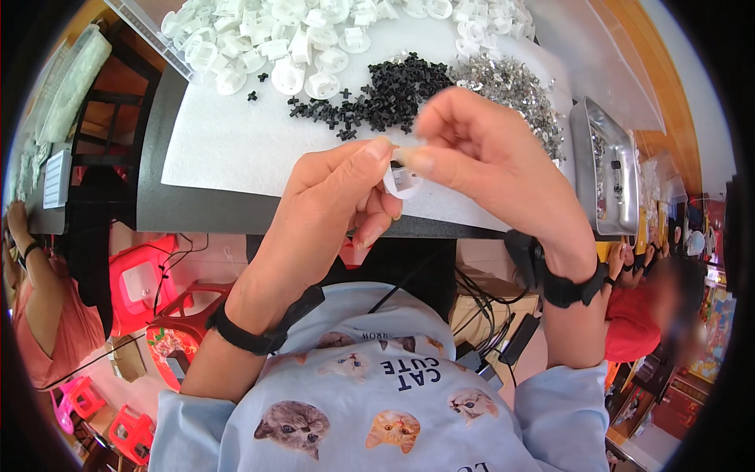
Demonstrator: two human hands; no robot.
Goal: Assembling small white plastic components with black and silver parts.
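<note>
White plastic part (404, 189) sits pinched in the left hand (332, 182); right hand (497, 151), grip unclear, touches at two o'clock.

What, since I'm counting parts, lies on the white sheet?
Piles of white plastic pieces, black crosses and silvery pieces lie on the white sheet. The left hand and right hand partly hide it; anything beneath the piles is covered.

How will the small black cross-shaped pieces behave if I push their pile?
The small black cross-shaped pieces would probably scatter, since they lie loose. Their prongs may snag neighbours and resist rolling. Being so small, each is likely light.
</note>
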